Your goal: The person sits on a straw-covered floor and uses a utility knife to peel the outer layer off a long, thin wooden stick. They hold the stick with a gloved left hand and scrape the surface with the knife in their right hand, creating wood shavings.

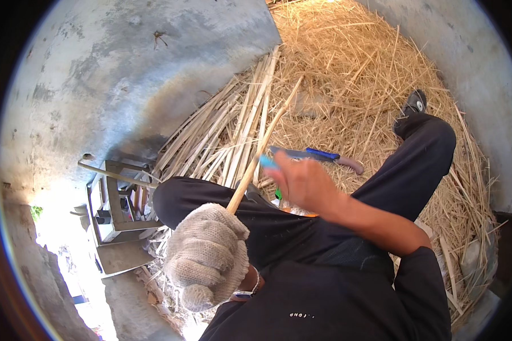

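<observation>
At far left a small wooden stand (115, 204) sits on the concrete floor (125, 68). The gloved left hand (206, 262) is fisted around a pale bamboo strip (265, 141) rising over a stack of similar strips (224, 133). The bare right hand (302, 183), blurred, seems to pinch something light blue; its grip cannot be told. A blue-handled blade (316, 154) lies on straw (375, 74) beyond; a careless reach there could cut fingers. No packages, labels or signs show.

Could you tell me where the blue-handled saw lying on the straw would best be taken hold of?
Probably by the handle end of the saw, coming from above on the person's right: the blade points left toward the right hand, and the grip lies flat on the straw.
</observation>
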Available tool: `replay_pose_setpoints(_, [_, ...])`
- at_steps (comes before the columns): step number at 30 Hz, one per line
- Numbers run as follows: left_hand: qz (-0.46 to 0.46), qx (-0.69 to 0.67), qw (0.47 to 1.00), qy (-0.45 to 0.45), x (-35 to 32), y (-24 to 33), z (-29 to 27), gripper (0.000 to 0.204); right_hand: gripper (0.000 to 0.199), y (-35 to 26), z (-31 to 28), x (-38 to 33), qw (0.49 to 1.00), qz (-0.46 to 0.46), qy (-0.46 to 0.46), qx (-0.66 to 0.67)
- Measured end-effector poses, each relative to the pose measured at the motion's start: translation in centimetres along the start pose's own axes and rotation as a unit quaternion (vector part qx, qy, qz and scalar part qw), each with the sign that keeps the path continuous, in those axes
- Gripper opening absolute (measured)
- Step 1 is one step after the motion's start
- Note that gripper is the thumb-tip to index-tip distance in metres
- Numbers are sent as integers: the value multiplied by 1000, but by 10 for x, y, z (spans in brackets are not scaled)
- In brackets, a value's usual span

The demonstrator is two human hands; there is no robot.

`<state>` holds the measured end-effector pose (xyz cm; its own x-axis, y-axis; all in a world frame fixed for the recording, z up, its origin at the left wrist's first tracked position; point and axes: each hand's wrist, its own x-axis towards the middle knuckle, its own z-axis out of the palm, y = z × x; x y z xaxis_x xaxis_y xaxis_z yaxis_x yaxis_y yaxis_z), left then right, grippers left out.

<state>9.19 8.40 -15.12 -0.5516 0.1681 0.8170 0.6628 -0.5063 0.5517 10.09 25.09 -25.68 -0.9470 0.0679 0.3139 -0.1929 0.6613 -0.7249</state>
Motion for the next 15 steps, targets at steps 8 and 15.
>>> replay_pose_setpoints(8, [2,10,1000,-10,-4,-1,-3,40,31,15,7,1,999,-19,10,23])
replay_pose_setpoints(15, [4,7,1000,8,-2,-1,-12,40,32,10,15,8,1000,-7,8,21])
